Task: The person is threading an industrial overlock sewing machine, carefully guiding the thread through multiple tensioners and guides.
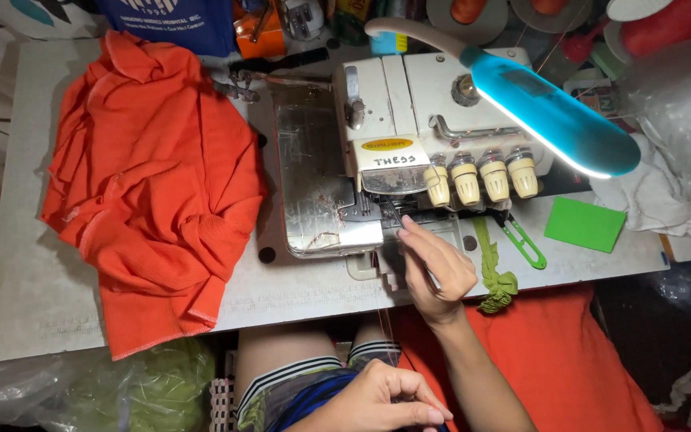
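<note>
At the front of the white sewing machine (409,136) on the tabletop (33,264), the right hand (433,268) pinches a thin tool by the needle, while the left hand (381,400) pinches thread above the lap, beside the orange cloth (153,184).

A small sewing workshop, probably home-run: an overlock machine (409,160) sits mid-table, orange fabric (149,184) heaped left of it, thread snips (521,240) right, a lamp (549,112) above.
</note>
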